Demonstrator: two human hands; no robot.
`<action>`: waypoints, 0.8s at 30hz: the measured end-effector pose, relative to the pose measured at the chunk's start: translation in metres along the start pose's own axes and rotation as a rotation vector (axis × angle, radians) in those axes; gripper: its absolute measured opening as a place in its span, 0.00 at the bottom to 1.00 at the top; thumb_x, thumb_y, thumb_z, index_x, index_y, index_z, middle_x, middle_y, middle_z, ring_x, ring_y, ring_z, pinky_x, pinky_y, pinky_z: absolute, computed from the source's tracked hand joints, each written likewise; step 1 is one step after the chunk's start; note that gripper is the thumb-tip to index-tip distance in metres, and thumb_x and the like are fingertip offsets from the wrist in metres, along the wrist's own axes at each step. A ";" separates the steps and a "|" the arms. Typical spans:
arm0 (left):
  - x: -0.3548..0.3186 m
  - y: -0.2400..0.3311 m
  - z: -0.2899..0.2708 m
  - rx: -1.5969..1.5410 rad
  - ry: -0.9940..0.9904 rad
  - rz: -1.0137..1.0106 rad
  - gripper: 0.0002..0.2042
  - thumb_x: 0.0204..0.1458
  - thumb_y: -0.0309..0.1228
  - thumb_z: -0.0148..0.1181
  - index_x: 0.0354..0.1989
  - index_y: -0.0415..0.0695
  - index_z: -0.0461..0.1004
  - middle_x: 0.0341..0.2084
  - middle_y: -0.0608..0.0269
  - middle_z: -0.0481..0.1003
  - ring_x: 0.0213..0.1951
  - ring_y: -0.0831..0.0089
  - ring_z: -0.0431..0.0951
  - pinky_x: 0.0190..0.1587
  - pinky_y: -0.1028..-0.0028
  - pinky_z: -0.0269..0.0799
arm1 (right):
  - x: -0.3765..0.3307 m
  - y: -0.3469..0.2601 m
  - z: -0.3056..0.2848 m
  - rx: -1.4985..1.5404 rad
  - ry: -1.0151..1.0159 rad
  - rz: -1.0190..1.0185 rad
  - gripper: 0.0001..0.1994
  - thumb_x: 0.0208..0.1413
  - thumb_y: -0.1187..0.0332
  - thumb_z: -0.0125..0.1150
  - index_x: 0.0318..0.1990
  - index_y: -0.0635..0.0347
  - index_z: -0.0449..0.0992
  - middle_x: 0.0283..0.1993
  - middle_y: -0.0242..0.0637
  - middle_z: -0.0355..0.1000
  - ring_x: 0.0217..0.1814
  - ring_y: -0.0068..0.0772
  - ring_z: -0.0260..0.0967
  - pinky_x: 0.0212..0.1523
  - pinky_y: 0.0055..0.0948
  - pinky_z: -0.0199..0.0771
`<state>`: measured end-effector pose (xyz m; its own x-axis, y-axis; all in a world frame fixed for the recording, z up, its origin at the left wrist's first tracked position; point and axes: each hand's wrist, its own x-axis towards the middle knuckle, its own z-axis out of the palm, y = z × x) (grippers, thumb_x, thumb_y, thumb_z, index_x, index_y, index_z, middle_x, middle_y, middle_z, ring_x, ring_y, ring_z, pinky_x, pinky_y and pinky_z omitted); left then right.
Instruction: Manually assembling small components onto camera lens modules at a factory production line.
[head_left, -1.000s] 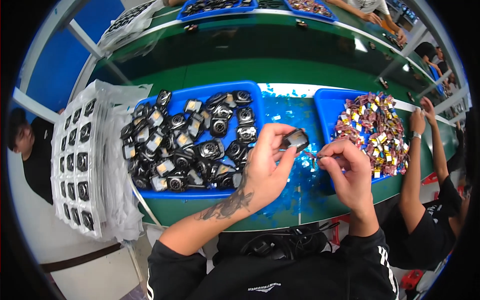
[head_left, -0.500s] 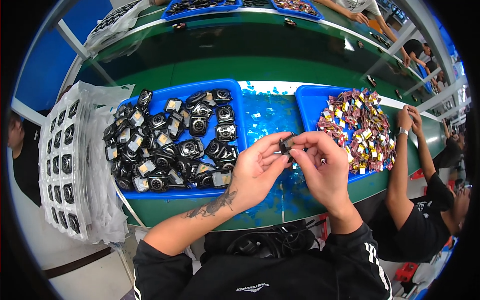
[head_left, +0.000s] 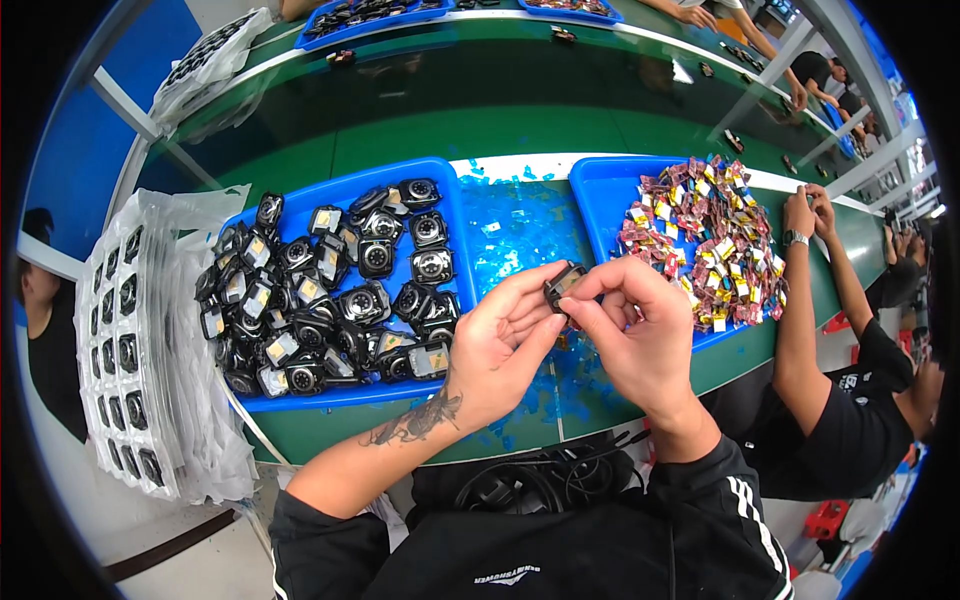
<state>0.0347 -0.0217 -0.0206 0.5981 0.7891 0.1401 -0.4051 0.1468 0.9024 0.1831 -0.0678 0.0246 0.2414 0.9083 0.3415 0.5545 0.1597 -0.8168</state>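
A small black watch case (head_left: 561,288) is held up over the bench between my two hands. My left hand (head_left: 490,350) grips its left side between fingers and thumb, palm turned up. The thumb and forefinger of my right hand (head_left: 645,335) pinch at its right side; whether they hold a small part of it is hidden. To the left, a blue tray (head_left: 462,215) holds a heap of similar black watch cases (head_left: 365,300), some face down with round backs showing. On the right, another blue tray (head_left: 583,200) carries a pile of small red, yellow and white parts (head_left: 705,240).
Scraps of blue film (head_left: 515,230) litter the green bench between the trays. Stacked clear plastic trays of watch cases (head_left: 125,350) stand at far left. A green conveyor belt (head_left: 440,110) runs behind. At right, a co-worker's arms (head_left: 800,300) reach to the bench; black cables (head_left: 540,475) hang below its edge.
The view has shifted slightly, so the trays sit a little farther left. Both hands stay on the watch case, which has tilted, and my right fingers have shifted on it.
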 end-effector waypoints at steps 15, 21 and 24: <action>-0.008 0.012 0.003 0.076 -0.086 0.060 0.20 0.59 0.16 0.49 0.61 0.31 0.61 0.57 0.48 0.69 0.58 0.67 0.71 0.60 0.71 0.68 | 0.001 -0.004 -0.006 -0.185 0.137 -0.366 0.18 0.33 0.78 0.74 0.32 0.57 0.71 0.35 0.35 0.65 0.34 0.26 0.62 0.31 0.22 0.61; -0.006 0.012 0.002 0.110 -0.032 0.092 0.19 0.59 0.16 0.49 0.61 0.31 0.62 0.56 0.48 0.70 0.56 0.67 0.73 0.59 0.72 0.69 | 0.006 -0.001 -0.001 0.072 0.071 -0.108 0.20 0.37 0.78 0.72 0.40 0.60 0.70 0.40 0.35 0.66 0.38 0.29 0.63 0.40 0.27 0.67; 0.001 0.018 0.008 -0.031 0.051 0.042 0.23 0.59 0.16 0.50 0.63 0.34 0.56 0.53 0.45 0.71 0.54 0.67 0.75 0.55 0.70 0.73 | 0.009 0.015 -0.006 0.390 0.056 0.077 0.19 0.43 0.76 0.70 0.44 0.62 0.71 0.42 0.33 0.70 0.42 0.22 0.65 0.47 0.24 0.69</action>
<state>0.0332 -0.0229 -0.0012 0.5440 0.8245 0.1559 -0.4506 0.1303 0.8832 0.1985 -0.0597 0.0185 0.3197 0.9025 0.2887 0.1916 0.2368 -0.9525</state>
